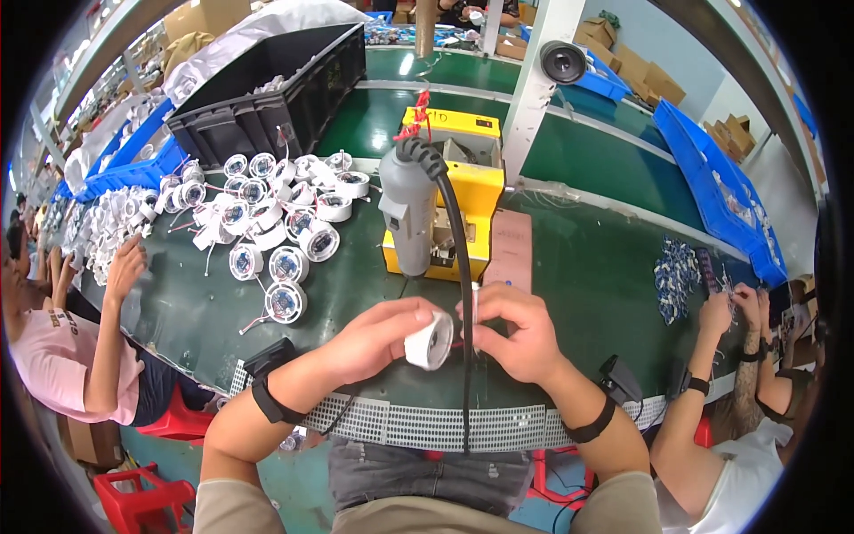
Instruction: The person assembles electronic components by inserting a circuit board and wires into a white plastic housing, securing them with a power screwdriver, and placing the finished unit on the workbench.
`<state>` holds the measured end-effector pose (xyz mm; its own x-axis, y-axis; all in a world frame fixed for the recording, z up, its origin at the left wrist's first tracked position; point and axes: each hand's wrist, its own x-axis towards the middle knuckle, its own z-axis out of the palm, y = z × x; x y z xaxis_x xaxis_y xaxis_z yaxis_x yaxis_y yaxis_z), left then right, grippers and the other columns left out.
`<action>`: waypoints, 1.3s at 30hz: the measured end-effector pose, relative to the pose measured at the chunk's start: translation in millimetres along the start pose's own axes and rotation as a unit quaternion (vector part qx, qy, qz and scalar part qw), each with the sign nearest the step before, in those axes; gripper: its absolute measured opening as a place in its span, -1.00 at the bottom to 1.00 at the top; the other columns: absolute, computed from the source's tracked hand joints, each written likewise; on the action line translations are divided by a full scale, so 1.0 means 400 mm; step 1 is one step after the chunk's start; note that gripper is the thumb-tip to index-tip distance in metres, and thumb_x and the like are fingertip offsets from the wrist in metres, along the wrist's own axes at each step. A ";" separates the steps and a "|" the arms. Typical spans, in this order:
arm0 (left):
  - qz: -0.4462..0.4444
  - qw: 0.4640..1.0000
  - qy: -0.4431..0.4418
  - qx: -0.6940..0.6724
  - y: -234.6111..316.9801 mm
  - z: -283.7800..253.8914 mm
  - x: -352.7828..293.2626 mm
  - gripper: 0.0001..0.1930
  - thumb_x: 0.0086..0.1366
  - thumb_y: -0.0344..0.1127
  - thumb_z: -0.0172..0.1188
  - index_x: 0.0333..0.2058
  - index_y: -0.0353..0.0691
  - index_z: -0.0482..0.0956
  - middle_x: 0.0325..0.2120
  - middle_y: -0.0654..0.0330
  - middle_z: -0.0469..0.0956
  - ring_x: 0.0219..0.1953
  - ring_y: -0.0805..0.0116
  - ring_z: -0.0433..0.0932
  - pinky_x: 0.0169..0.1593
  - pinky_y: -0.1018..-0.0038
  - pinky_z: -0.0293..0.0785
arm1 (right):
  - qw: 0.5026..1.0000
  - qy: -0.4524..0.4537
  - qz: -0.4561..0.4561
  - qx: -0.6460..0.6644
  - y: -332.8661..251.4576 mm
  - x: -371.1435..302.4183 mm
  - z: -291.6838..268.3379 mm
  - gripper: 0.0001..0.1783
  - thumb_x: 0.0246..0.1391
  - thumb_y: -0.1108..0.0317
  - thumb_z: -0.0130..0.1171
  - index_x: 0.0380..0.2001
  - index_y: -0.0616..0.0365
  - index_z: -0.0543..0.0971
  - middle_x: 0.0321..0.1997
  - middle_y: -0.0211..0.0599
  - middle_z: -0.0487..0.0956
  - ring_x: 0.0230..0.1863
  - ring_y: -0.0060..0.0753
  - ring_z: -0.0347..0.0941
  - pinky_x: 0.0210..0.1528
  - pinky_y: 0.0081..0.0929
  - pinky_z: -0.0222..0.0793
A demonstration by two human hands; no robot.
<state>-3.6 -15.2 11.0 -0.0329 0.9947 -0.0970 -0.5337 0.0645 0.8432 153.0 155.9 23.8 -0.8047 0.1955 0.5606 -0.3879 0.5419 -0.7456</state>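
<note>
My left hand [378,343] grips a round white housing [427,345] by its rim, with its open side turned to the right. Close by on the right, my right hand [520,336] pinches a small slim white piece [476,301] between thumb and fingers. A bit of red wire shows between the two hands. The black cable [464,267] of a grey handheld power tool [409,214] hangs in front of my right fingertips and partly hides them. Behind the tool stands a yellow machine [479,209].
A pile of similar white housings [267,205] lies left, before a black crate [258,120]. Blue-and-white small parts [678,276] lie right, near a blue bin [712,187]. Co-workers sit on both sides; a person's hand [127,267] reaches in left. A perforated strip [427,425] edges the table.
</note>
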 end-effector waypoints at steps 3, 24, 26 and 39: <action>-0.015 0.999 -0.036 0.013 0.012 0.001 -0.006 -0.47 0.41 -0.08 -0.05 0.16 -0.41 0.28 0.03 -0.02 0.45 -0.03 0.25 0.53 -0.12 0.40 0.52 | 0.984 0.007 0.102 0.148 -0.009 -0.020 0.008 -0.90 0.00 0.56 0.28 -0.37 0.31 0.59 -0.31 -0.19 0.62 -0.32 -0.40 0.55 -0.25 -0.49 0.46; -0.049 0.996 0.072 -0.032 0.025 0.040 0.006 -0.52 0.47 0.06 -0.20 -0.06 -0.25 0.47 -0.39 0.24 0.51 -0.51 0.47 0.45 -0.47 0.61 0.34 | 0.997 -0.042 -0.026 -0.054 -0.039 -0.006 0.023 -0.86 -0.28 0.47 0.37 -0.65 0.11 0.55 -0.25 -0.24 0.44 -0.22 -0.31 0.45 -0.19 -0.40 0.39; -0.059 0.995 0.085 -0.015 0.011 0.029 0.009 -0.49 0.47 0.09 -0.23 -0.10 -0.25 0.49 -0.42 0.25 0.51 -0.52 0.47 0.45 -0.48 0.61 0.33 | 0.989 -0.051 -0.069 -0.119 -0.046 -0.004 0.028 -0.84 -0.32 0.49 0.36 -0.66 0.11 0.53 -0.28 -0.24 0.45 -0.30 -0.29 0.45 -0.27 -0.42 0.39; -0.006 0.993 0.115 0.004 -0.003 0.041 0.023 -0.60 0.48 -0.08 -0.13 -0.01 -0.29 0.48 -0.22 0.23 0.51 -0.19 0.49 0.49 -0.16 0.50 0.47 | 0.989 -0.023 -0.027 -0.141 -0.057 0.000 0.056 -0.79 -0.35 0.56 0.27 -0.69 0.14 0.40 -0.32 -0.26 0.45 -0.40 -0.30 0.42 -0.40 -0.44 0.36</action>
<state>10.6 -4.6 18.0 -0.2198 0.9493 -0.2249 -0.5292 0.0776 0.8449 151.9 125.4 32.7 -0.8085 0.1252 0.5750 -0.2957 0.7583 -0.5810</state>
